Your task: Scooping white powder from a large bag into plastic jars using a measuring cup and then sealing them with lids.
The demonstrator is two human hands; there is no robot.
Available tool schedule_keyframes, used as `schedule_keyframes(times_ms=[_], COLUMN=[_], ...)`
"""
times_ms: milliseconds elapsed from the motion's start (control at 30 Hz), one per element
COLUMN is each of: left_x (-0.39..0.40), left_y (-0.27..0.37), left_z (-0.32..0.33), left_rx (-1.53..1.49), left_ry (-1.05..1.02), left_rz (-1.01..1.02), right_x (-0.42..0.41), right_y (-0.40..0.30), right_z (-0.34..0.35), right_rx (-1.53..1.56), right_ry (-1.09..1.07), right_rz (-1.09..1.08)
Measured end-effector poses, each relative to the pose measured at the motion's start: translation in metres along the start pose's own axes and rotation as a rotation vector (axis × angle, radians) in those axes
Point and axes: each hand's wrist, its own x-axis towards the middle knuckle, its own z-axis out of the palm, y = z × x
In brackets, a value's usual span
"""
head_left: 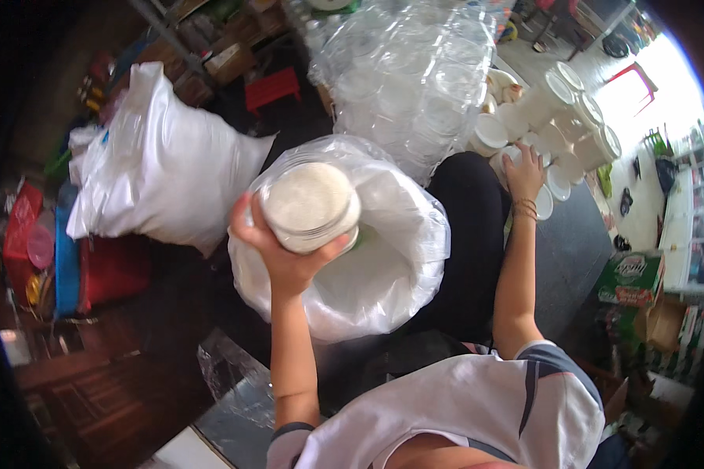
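A clear plastic jar, filled close to its rim with white granules and without a lid, is gripped from its near side by my left hand. It hangs tilted above a round container lined with a clear plastic bag. White granules lie inside that liner. A bit of green shows just under the jar. On the right, my right hand reaches among white round lids and jars, its fingers spread over a white lidded jar. Whether those fingers grip it is unclear.
A big white sack stands left of the lined container. Beyond it, a clear bag of empty plastic jars leans close. Filled, white-lidded jars are stacked at right on a dark surface. A red stool sits farther back.
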Motion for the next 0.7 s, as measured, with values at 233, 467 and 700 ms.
schedule_keyframes(times_ms=[233, 467, 700], left_x=[-0.004, -0.018, -0.031], left_y=[-0.006, -0.007, -0.001], left_z=[0.002, -0.009, -0.010], left_rx=[-0.092, -0.031, 0.063], left_ry=[-0.065, -0.111, -0.193], left_rz=[0.037, -0.002, -0.046], right_x=[-0.011, -0.057, -0.100], right_y=[-0.041, -0.162, -0.230], right_z=[-0.074, -0.198, -0.216], right_rx=[0.692, 1.899, 1.361], right_ry=[0.183, -0.349, -0.738], right_rz=[-0.029, -0.015, -0.512])
